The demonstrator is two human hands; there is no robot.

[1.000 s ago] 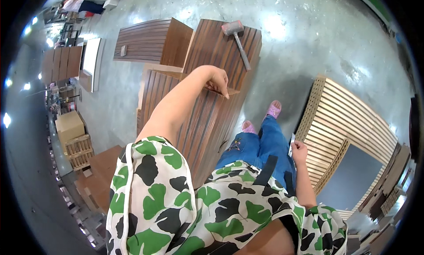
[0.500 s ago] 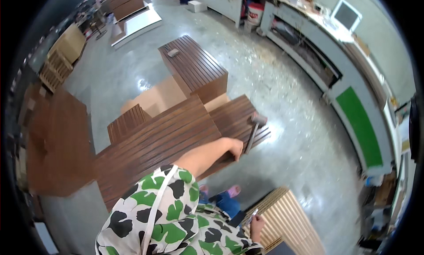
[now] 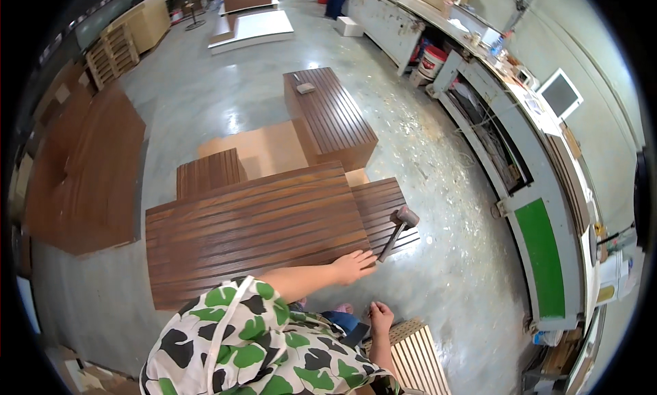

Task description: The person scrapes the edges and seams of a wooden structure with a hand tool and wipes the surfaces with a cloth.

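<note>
A large brown wood-grain panel with dark grooves [image 3: 253, 220] lies in front of me. On its near right corner rests my left hand [image 3: 354, 266], open, fingers spread. Just beyond those fingertips a mallet [image 3: 391, 239] with a dark handle and greyish head lies on a smaller grooved panel [image 3: 378, 205], which shows past the large panel's right end. My right hand [image 3: 380, 318] is closed, raised off the panels above a stack of pale ribbed strips [image 3: 417, 357]. Whatever its fingers hold, if anything, is too small to make out.
Beyond the panel stands a grooved brown block [image 3: 332, 114] with a small pale object [image 3: 305, 88] on top. A cardboard sheet [image 3: 263, 148] lies beside it. Brown boards [image 3: 89, 169] stand at left. A long grey workbench [image 3: 506, 189] runs along the right.
My left hand has gone from curled fingers at the panel's corner to lying spread on it. My right hand has moved up and forward, away from the ribbed strips. The view has shifted.
</note>
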